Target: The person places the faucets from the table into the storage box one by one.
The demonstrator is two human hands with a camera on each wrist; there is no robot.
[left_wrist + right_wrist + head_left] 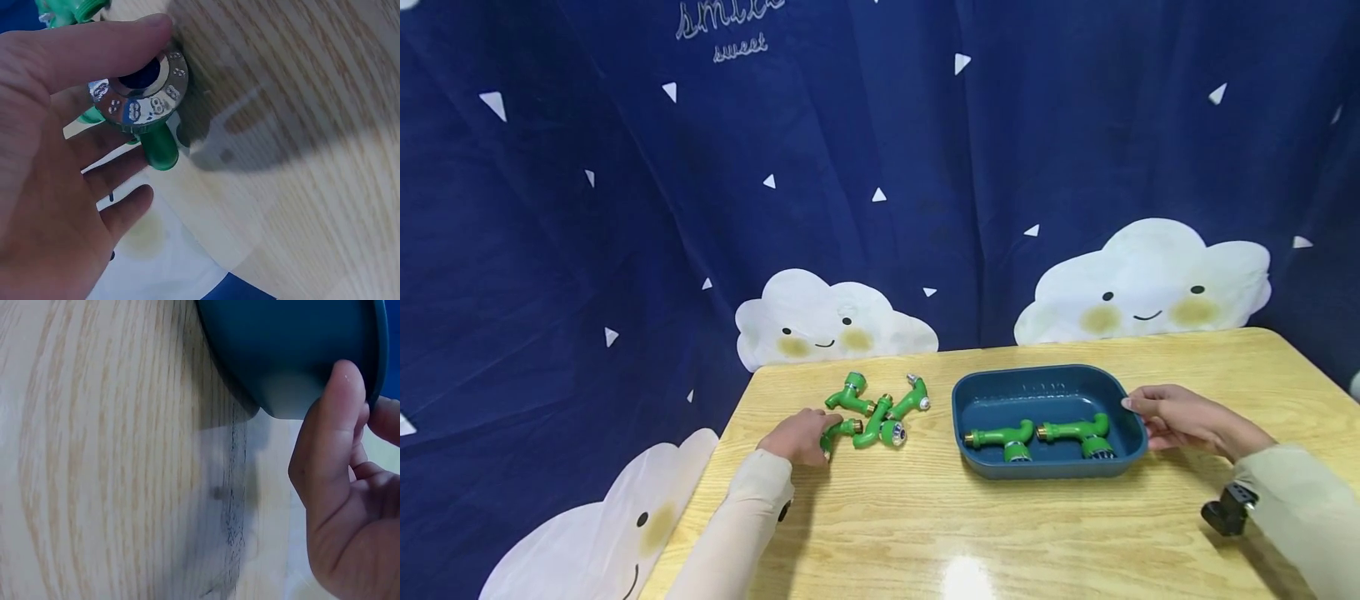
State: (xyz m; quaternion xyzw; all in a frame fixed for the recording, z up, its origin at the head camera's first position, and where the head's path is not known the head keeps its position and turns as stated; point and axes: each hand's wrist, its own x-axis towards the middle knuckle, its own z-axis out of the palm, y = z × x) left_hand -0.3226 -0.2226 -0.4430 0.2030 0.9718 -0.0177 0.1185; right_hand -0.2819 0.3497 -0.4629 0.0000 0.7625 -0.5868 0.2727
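Observation:
My left hand [797, 435] grips a green tap [161, 149] at the left of the table. In the left wrist view the thumb lies across its round silver-and-dark knob, with the fingers behind. Close by, several more green taps lie in a loose group, among them one with a silver-centred knob [880, 423]. On the right, my right hand [1183, 421] pinches the rim of a dark blue plastic basin [1045, 468] between thumb and fingers. Inside the basin, two green taps with brass threaded ends, a left one [1006, 436] and a right one [1078, 429], lie side by side.
The wooden table [910, 525] carries everything. Behind it hangs a dark blue curtain [865, 125] with white triangles and smiling clouds. A small black device [1228, 508] is strapped at the right wrist.

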